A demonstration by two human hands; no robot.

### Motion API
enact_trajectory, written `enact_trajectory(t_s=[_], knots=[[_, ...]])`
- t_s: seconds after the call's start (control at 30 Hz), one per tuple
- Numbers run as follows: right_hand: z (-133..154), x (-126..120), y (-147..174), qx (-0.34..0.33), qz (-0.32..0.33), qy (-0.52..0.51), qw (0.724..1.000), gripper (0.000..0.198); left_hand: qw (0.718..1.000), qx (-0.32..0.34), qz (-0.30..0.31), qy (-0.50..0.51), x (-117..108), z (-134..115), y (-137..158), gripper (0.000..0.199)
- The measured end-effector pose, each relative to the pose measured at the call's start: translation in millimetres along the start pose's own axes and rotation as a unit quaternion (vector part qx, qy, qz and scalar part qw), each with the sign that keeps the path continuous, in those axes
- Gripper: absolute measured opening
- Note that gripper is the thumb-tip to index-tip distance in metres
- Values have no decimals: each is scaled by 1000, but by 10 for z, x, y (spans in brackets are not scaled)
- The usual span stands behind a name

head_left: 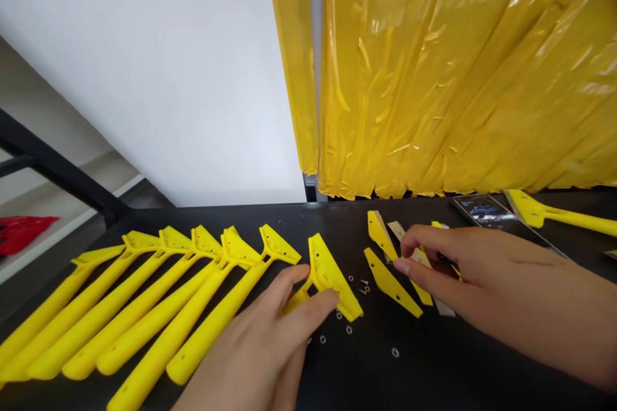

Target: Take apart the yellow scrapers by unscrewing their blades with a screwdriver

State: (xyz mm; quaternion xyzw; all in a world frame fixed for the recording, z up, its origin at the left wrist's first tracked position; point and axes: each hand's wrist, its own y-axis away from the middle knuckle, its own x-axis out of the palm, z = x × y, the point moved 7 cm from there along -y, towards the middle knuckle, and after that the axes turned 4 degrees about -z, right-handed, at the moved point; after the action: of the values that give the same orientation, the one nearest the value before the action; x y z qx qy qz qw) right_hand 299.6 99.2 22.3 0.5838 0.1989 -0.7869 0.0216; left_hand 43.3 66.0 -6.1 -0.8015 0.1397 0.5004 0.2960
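Note:
My left hand (pixel 270 334) is closed round a yellow plastic scraper handle (pixel 332 276), its thumb on the wide holed head. My right hand (pixel 472 270) pinches the lower end of a small yellow plate (pixel 380 234) with a pale blade strip along its edge. Just below lies a second yellow plate (pixel 393 282) with holes. More plates and pale blade strips (pixel 443 308) lie partly hidden under the right hand. Between the hands, small screws (pixel 365 287) and several nuts (pixel 395 352) are scattered on the black table (pixel 357 379).
Several yellow scraper handles (pixel 159 295) lie side by side at the left. A phone (pixel 486 212) and a yellow scraper with a blade (pixel 530 209) rest at the back right. Yellow plastic sheeting (pixel 434 77) and a white panel (pixel 193 77) stand behind the table.

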Motion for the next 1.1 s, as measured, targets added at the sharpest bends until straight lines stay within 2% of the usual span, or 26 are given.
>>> enact_trajectory(t_s=[0.17,0.27,0.37,0.43,0.63,0.8,1.0,1.1], knots=[[56,87,-36,22,30,23,999,48,992,-62,-34,107,-22,164,-55,42],[63,160,-21,48,61,12,997,44,977,-143,-58,145,-46,278,-66,35],[65,226,-13,72,96,-2,993,33,956,-234,-49,171,-15,388,-59,39],[52,243,-22,85,102,-14,991,30,946,-266,-50,179,-5,446,-65,41],[3,279,-31,79,85,-43,992,28,946,-245,-41,206,19,537,-132,49],[-45,308,-42,81,80,-45,993,28,943,-255,-39,211,15,627,-154,49],[-47,296,-47,94,95,-41,990,30,959,-245,-19,142,9,663,-178,51],[-31,307,-40,92,99,-23,991,32,971,-216,-13,107,8,605,-202,48]])
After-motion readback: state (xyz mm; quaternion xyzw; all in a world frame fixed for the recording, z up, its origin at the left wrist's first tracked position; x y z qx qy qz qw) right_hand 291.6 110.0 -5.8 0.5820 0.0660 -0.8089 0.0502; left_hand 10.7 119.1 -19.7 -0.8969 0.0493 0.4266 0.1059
